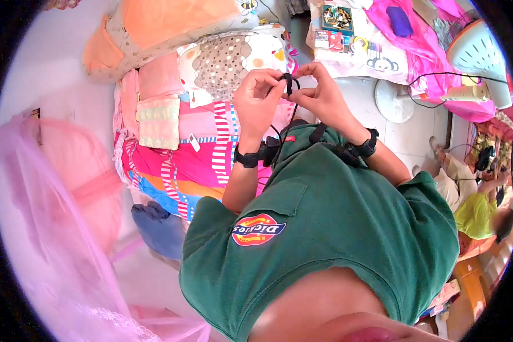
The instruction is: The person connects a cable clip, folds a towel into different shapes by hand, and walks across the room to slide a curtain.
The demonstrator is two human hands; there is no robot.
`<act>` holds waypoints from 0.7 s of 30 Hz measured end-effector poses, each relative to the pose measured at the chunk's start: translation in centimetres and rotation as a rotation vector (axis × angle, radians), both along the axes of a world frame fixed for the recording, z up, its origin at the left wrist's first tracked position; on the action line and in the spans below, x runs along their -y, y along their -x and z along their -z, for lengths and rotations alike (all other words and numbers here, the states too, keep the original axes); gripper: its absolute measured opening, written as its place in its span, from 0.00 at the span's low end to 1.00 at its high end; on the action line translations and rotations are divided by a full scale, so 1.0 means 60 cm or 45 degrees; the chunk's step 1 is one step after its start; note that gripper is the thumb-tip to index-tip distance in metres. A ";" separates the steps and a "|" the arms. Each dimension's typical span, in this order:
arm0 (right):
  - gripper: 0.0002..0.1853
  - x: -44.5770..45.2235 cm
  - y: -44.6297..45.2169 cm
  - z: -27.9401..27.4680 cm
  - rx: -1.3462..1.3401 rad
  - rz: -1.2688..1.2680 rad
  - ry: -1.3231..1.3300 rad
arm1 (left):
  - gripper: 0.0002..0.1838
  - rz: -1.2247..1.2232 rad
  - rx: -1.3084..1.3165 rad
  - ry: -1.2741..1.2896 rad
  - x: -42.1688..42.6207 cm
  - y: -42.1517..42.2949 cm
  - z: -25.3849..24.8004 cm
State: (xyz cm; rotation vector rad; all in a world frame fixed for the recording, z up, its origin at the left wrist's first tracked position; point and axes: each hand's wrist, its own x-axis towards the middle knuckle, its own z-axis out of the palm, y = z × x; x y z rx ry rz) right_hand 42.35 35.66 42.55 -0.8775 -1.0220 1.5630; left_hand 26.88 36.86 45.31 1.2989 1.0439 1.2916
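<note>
A thin black cord [289,84] is bunched into a small loop between my two hands, in front of my chest. My left hand [259,105] pinches it from the left, thumb and fingertips pressed together. From the right, my right hand [324,98] has thumb and forefinger closed around the same loop. The cord trails down toward my waist. Both wrists wear black straps, the left wristband [251,159] with a dark block on it and the right wristband [369,143]. What exactly sits between the fingertips is partly hidden.
Beyond my hands lies a bed with pink striped bedding [174,171], a folded towel [158,123] and a spotted pillow [225,65]. A fan [479,51] stands at right. Another person in a yellow top [476,216] sits far right. Sheer pink netting [45,228] hangs left.
</note>
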 end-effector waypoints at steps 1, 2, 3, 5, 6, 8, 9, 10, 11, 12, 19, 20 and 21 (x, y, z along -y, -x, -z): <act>0.21 0.001 0.000 -0.008 0.065 0.006 -0.023 | 0.07 0.048 0.007 0.010 0.000 0.001 0.006; 0.21 0.002 0.001 -0.012 0.130 0.011 -0.046 | 0.06 0.095 0.014 0.019 -0.001 0.003 0.011; 0.21 0.000 0.001 -0.009 0.130 0.018 -0.047 | 0.06 0.103 0.014 0.019 -0.002 0.003 0.013; 0.18 -0.003 0.002 0.001 0.274 -0.024 -0.100 | 0.06 0.176 0.042 -0.011 -0.002 0.005 0.017; 0.18 -0.003 0.003 0.003 0.274 -0.022 -0.098 | 0.06 0.179 0.041 -0.009 -0.001 0.005 0.018; 0.12 -0.003 0.004 0.005 0.311 0.001 -0.080 | 0.07 0.232 0.021 -0.027 -0.001 0.006 0.017; 0.12 -0.003 0.004 0.004 0.313 0.002 -0.078 | 0.07 0.233 0.023 -0.025 -0.001 0.005 0.016; 0.12 -0.003 0.003 0.003 0.320 -0.006 -0.081 | 0.07 0.256 0.046 -0.034 -0.002 0.004 0.015; 0.11 -0.003 0.003 0.003 0.328 -0.016 -0.084 | 0.08 0.278 0.070 -0.042 -0.001 0.003 0.016; 0.11 -0.003 0.003 0.005 0.332 -0.017 -0.083 | 0.08 0.277 0.075 -0.041 -0.002 0.005 0.019; 0.10 0.000 -0.002 -0.023 0.541 -0.134 0.050 | 0.08 0.186 -0.206 -0.190 -0.005 0.018 0.033; 0.11 0.000 -0.006 -0.023 0.738 -0.213 0.023 | 0.07 0.158 -0.330 -0.316 -0.006 0.020 0.036; 0.11 -0.003 -0.014 -0.017 0.742 -0.218 0.025 | 0.07 0.154 -0.327 -0.312 -0.005 0.021 0.038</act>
